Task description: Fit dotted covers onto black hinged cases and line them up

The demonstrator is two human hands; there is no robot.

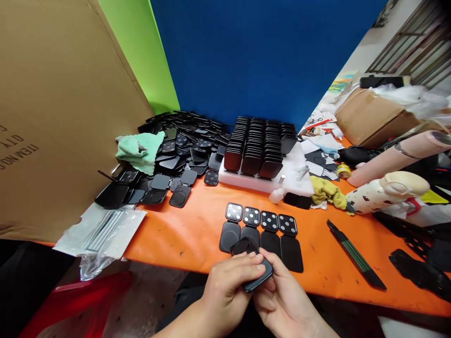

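Left hand is pinching a small black hinged case from above, thumb and fingers pressed on its rounded pad; right hand is cupping it from below w/ fingers curled round the lower edge. Case is sitting just off the near edge of the orange tabletop, flipped open, one half ribbed/mesh-like, other half smooth and glossy.

Just beyond the hands, four open cases are lying in a row, dotted halves up top, plain halves below, so that batch looks done as far as I can judge. Further back, a white tray is carrying neat stacks of closed cases, prob. finished. Left of it, a loose heap of parts is waiting, w/ a green cloth on top, so plenty seems left.
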